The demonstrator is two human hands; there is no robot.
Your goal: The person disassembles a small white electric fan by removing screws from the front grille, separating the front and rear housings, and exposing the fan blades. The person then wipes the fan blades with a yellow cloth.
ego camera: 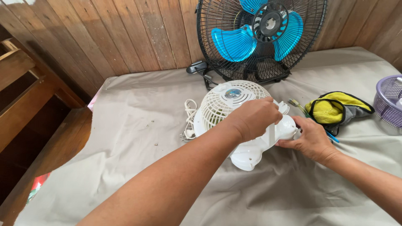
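Worktop (138, 175): covered by a loose, creased grey cloth; wooden wall behind. Landmark for all places below: the white fan.

Black fan (261, 37): large, wire cage, blue blades, standing behind the white fan against the wall. Well apart from the hands.

White fan (222, 106): small, plastic, lying tipped on the cloth mid-worktop with its grille facing up and away and its base (247, 157) toward the person. Risk: it rests on a rounded housing over slack cloth, so a push from either hand could roll or slide it.

Basket (389, 100): purple mesh, far right of the white fan, cut off by the frame edge.

Rag (331, 109): yellow with black trim, just right of the white fan, over a grey cloth.

Left hand (253, 119): closed, fingers curled down over the top of the white fan's rear housing; a thin white strip shows below the fist, its nature unclear. Risk: if this is a tool, a slip could mar the plastic or jab the other hand close beneath.

Right hand (307, 136): half closed, gripping the right side of the rear housing, steadying it.

Cord (189, 119): white, bunched at the white fan's left. Risk: may snag if the fan is turned.

Specks (150, 123): small bits on the cloth, left of the white fan; too small to tell what they are. Judged easy to lose in the folds.
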